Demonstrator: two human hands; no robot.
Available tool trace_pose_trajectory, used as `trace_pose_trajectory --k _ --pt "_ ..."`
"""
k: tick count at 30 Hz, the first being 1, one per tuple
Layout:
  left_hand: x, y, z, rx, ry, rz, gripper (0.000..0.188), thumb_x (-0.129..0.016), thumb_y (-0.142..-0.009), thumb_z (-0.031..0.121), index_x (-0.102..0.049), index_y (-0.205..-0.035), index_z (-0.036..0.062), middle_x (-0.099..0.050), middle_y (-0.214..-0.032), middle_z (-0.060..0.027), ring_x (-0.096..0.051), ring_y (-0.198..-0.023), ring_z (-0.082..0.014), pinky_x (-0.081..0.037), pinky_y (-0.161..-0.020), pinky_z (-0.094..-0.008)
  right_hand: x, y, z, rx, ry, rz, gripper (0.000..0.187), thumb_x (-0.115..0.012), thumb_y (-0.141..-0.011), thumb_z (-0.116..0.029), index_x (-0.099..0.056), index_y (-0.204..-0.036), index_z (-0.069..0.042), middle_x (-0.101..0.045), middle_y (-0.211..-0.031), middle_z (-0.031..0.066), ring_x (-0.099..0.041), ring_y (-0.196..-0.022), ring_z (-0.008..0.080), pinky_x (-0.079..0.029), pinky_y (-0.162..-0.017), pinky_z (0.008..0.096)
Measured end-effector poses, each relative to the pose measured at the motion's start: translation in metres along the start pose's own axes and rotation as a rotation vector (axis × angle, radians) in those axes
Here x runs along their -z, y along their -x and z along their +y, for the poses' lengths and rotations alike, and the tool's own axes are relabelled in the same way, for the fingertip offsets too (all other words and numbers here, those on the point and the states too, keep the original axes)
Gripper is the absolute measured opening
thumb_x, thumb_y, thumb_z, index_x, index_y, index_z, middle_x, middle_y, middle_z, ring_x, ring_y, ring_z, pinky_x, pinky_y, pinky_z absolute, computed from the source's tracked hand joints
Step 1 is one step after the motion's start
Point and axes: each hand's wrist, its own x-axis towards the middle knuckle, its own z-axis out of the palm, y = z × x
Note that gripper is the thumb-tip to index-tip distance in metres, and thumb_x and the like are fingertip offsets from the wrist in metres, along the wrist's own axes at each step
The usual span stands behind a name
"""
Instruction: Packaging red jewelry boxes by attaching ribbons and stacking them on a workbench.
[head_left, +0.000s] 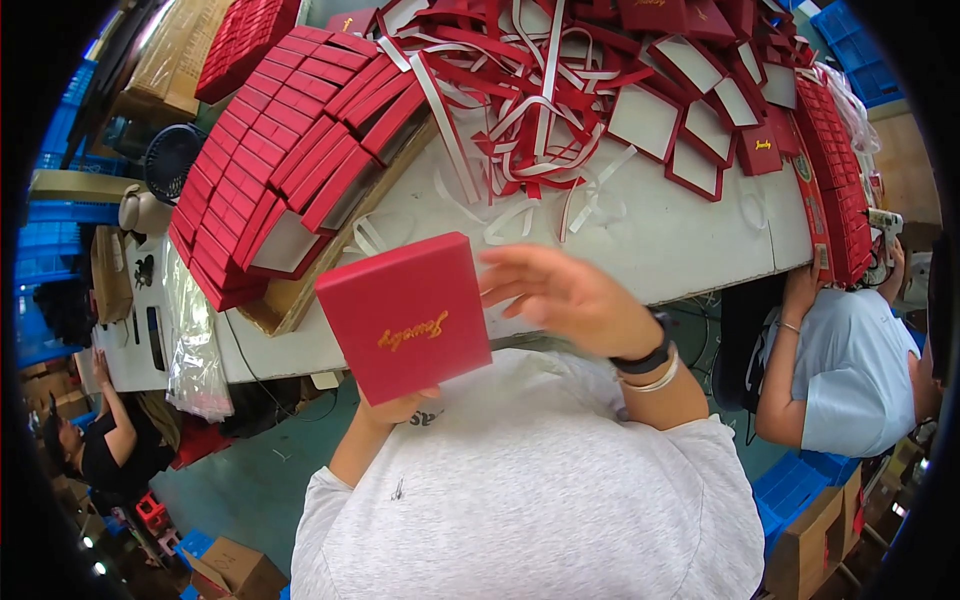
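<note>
Red square box w/ gold script on lid, held up in front of chest, tilted. Left hand grips its lower edge from beneath, fingers behind. Right hand just beside box's right edge, fingers spread & blurred, holding nothing. Beyond: white table w/ stacked red lids, loose red-white ribbons.
</note>
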Motion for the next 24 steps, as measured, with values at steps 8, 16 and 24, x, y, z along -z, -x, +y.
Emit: trace_pose_trajectory --k 8,16,24 --pt "-0.010 -0.022 0.019 0.123 0.427 -0.192 0.065 -0.075 -0.075 0.035 -0.049 -0.126 0.0033 -0.056 -0.121 -0.0117 -0.054 -0.109 -0.0213 -0.043 -0.093 -0.0366 0.003 -0.026 0.005 0.039 -0.057 -0.180 0.035 -0.046 -0.097 -0.017 -0.051 -0.123 0.005 -0.057 -0.115 0.0096 -0.054 -0.106 0.0146 -0.042 -0.091 0.0269" --pt "0.000 -0.021 -0.001 0.256 0.551 -0.048 0.039 -0.072 -0.080 0.014 -0.055 -0.112 0.0005 -0.058 -0.114 -0.0114 -0.054 -0.106 -0.0193 -0.041 -0.091 -0.0340 0.021 -0.049 0.004 0.284 0.630 -0.222 0.026 -0.051 -0.092 -0.013 -0.060 -0.115 -0.003 -0.055 -0.103 0.0077 -0.052 -0.097 0.0158 -0.041 -0.085 0.0284" --pt "-0.001 -0.015 0.013 0.202 0.512 0.153 0.031 -0.067 -0.081 0.002 -0.052 -0.108 0.0051 -0.060 -0.106 -0.0096 -0.057 -0.095 -0.0164 -0.044 -0.084 -0.0300 0.081 -0.109 -0.067 0.277 0.954 0.741 0.029 -0.063 -0.084 -0.028 -0.066 -0.092 0.000 -0.064 -0.079 0.0101 -0.059 -0.070 0.0187 -0.047 -0.065 0.0285"
